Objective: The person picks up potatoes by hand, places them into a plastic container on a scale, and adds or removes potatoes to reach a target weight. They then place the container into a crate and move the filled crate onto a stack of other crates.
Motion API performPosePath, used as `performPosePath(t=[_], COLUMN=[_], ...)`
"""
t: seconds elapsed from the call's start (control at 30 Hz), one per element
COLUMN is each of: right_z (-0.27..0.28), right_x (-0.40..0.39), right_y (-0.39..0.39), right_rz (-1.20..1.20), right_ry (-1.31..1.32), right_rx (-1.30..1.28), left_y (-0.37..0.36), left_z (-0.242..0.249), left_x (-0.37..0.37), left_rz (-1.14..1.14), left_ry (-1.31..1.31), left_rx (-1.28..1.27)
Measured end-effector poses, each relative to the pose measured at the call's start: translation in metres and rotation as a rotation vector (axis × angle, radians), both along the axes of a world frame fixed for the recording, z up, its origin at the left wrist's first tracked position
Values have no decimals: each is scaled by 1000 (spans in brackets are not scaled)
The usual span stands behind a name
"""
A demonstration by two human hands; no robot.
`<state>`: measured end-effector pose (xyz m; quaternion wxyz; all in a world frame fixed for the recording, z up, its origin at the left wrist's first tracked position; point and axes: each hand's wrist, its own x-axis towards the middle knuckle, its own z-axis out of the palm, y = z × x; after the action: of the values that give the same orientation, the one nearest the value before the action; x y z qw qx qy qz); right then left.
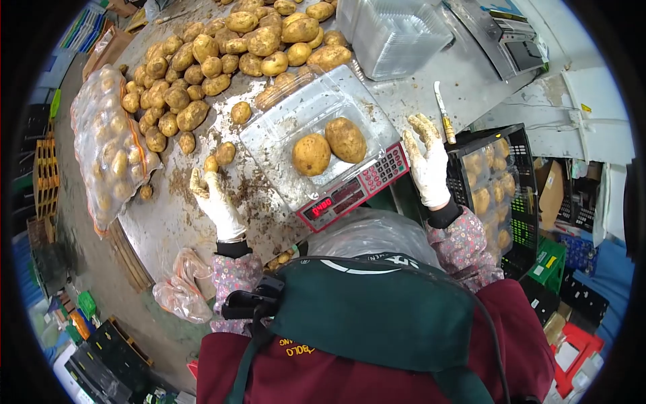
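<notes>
Two large potatoes (329, 148) rest in a clear plastic tray on the metal pan of a red scale (353, 188) with a lit display. My left hand (219, 202), in a dirty white glove, is at the table left of the scale, its fingertips by two small potatoes; whether it grips one is unclear. My right hand (428, 160), also gloved, is raised at the scale's right corner with fingers apart and nothing in it. A large heap of potatoes (202, 67) lies beyond the left hand.
Stacked clear trays (397, 37) stand at the back. A knife (444, 114) lies right of the scale, near a black crate (521, 195) of packed potatoes. A full mesh sack (108, 148) is at the left; a plastic bag (185, 286) hangs by the near edge.
</notes>
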<state>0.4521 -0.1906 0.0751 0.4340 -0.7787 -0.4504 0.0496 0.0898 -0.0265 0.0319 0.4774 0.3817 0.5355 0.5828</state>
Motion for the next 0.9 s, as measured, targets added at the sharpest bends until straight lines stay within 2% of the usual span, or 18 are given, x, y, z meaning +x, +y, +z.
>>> performPosePath(t=[0.13, 0.2, 0.23, 0.27, 0.33, 0.4, 0.47, 0.53, 0.57, 0.63, 0.73, 0.8, 0.83, 0.87, 0.9], right_z=[5, 19, 29, 37, 39, 32, 20, 10, 9, 8, 21, 23, 18, 13, 8], right_x=[-2, -9, -15, -26, -49, -83, -102, -107, -108, -102, -87, -79, -77, -76, -79], right_y=[-2, 3, 9, 18, 38, 53, 68, 81, 86, 96, 101, 106, 104, 103, 102], right_rz=[8, -13, 55, 159, 441, 581, 674, 711, 701, 735, 841, 916, 905, 892, 851], right_ry=[61, -87, -218, -228, -228, -396, -391, -416, -436, -446, -480, -439, -463, -488, -546], right_rx=[7, -29, -25, -18, -49, -145, -242, -267, -327, -357, -419, -426, -405, -382, -322], left_y=[1, 0, -4, -7, -16, -20, -22, -15, -9, -4, 9, 16, 22, 36, 50], left_z=[-10, -16, -6, 3, 13, 3, -8, 4, -25, -1, -12, -14, -14, -14, -12], left_x=[-2, -2, 4, 13, 31, 49, 73, 91, 95, 108, 109, 106, 101, 94, 87], left_rz=[-21, 11, -32, -71, -178, -353, -332, -424, -436, -394, -350, -457, -393, -334, -272], left_ry=[-14, 124, 221, 327, 341, 102, -2, 265, 191, 189, 219, 78, 8, 47, 135], left_rx=[-50, 4, 86, 169, 73, -59, -209, -165, -125, -22, 22, 14, -146, -243, -134])
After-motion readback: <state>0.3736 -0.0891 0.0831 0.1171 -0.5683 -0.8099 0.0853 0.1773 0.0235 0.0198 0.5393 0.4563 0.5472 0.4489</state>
